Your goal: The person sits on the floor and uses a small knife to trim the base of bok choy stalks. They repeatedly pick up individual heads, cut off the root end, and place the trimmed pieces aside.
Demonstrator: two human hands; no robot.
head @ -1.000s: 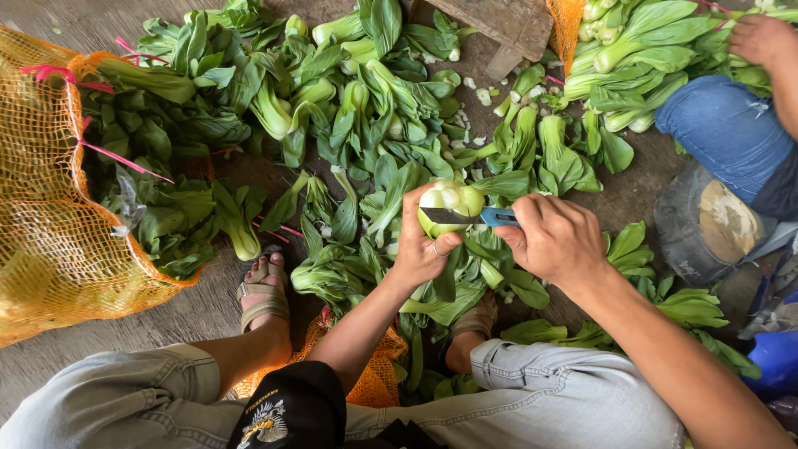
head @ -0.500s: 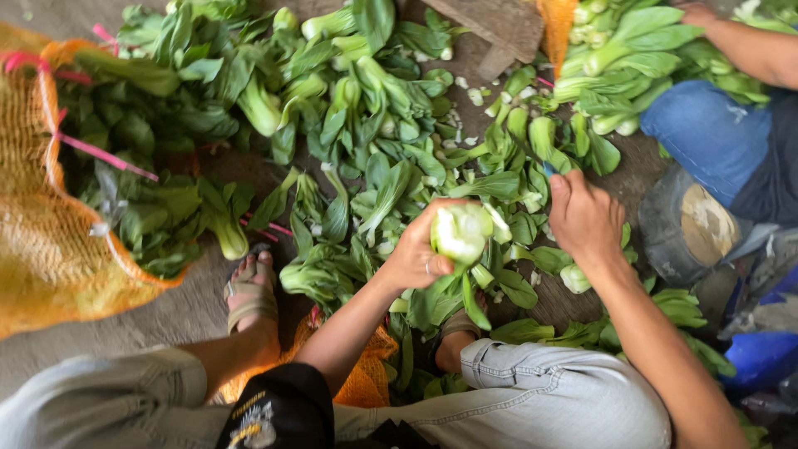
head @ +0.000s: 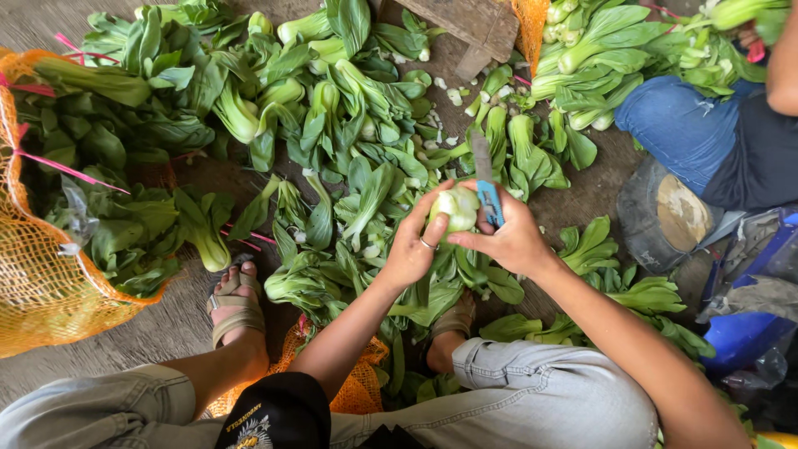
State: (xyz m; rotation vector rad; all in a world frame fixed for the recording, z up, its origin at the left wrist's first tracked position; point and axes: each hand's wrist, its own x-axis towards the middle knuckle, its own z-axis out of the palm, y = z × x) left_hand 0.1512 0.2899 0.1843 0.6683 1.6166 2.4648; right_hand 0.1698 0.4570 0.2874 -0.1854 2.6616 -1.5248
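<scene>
My left hand point(head: 413, 241) grips a pale green bok choy point(head: 454, 208) by its base, leaves hanging down toward my lap. My right hand point(head: 511, 241) holds a small knife point(head: 485, 181) with a blue handle, its blade pointing up and away; the fingers of this hand also touch the bok choy's stem end. Both hands meet above a heap of loose bok choy point(head: 332, 125) spread on the wooden floor in front of me.
An orange net sack point(head: 37, 283) of greens lies at the left. My sandalled foot point(head: 237, 303) rests among the leaves. Another person in blue jeans point(head: 690, 133) sits at the upper right beside more bok choy point(head: 598, 50). A wooden block point(head: 465, 21) lies at the top.
The knife in my right hand has turned from lying across the bok choy to pointing upward. Both hands have stayed together on the vegetable.
</scene>
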